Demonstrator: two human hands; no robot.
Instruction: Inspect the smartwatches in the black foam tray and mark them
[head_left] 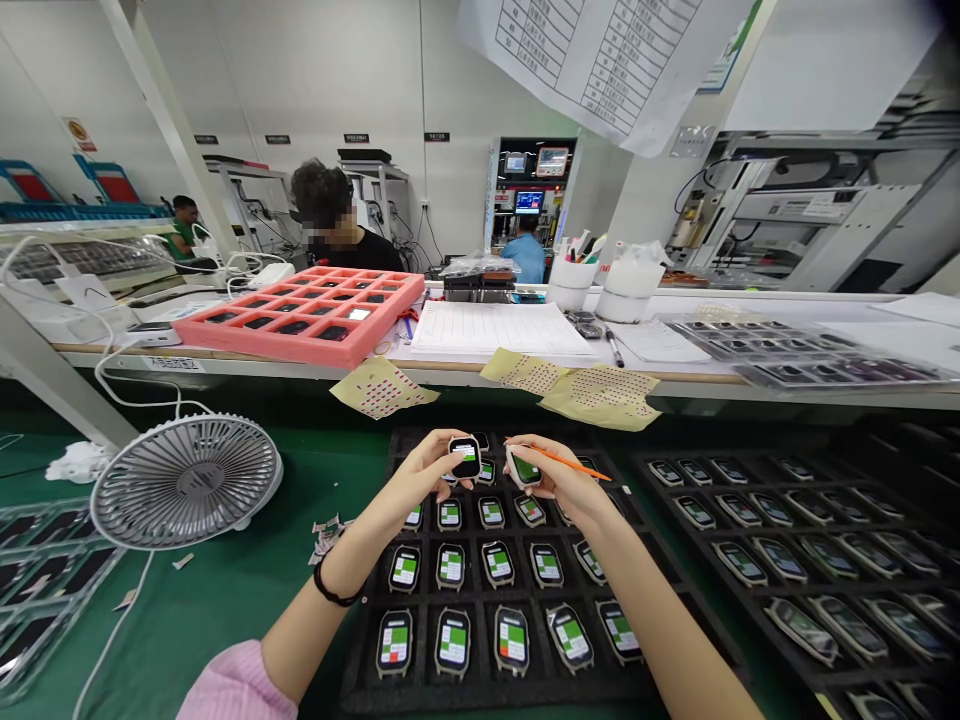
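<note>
My left hand point(442, 462) is closed on a smartwatch body point(466, 455), its thumb on the lit screen. A second smartwatch point(523, 466) is gripped in my right hand point(559, 475), tilted with its pale side toward my left hand. An orange pen-like stick point(577, 463) also lies in the right hand, pointing right. Both hands are above the far part of a black foam tray point(474, 597), whose compartments hold several strapless watches with green and white screens. The forearms cover some of the tray's compartments.
A second black tray of watches point(757, 563) lies to the right. On the left stand a white fan point(187, 480) and clear trays point(45, 590). A shelf ahead bears a pink foam tray point(300, 312), papers point(499, 328) and a pen cup point(572, 284). Co-workers sit beyond.
</note>
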